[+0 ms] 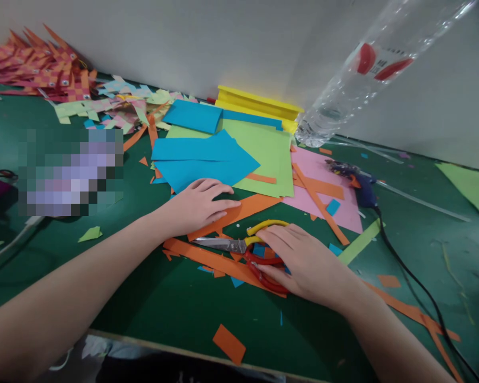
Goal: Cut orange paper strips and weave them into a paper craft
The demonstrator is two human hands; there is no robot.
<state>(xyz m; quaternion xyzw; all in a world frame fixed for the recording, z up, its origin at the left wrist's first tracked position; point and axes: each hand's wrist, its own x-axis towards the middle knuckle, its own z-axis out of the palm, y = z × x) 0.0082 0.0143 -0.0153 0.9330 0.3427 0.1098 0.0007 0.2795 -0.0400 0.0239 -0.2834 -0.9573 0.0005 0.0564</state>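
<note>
My left hand (pixel 201 205) lies with fingers stretched over an orange paper strip (pixel 243 211), just in front of blue paper sheets (pixel 207 165). A pair of scissors (pixel 227 244) with one yellow and one red handle rests on the table, blades pointing left and nearly closed. My right hand (pixel 299 258) grips its handles, fingers over the yellow loop and thumb by the red one. Beneath the scissors are a long orange strip (pixel 215 260) and small orange and blue scraps. Green paper (pixel 267 154) lies under the blue sheets.
A glue gun (pixel 365 189) with a black cord lies at the right, beside pink paper (pixel 327 165). A clear plastic bottle (pixel 343 90) stands behind. Woven orange paper pieces (pixel 43 69) and pastel scraps (pixel 131 103) are piled back left. A pixelated object (pixel 75 175) lies at left.
</note>
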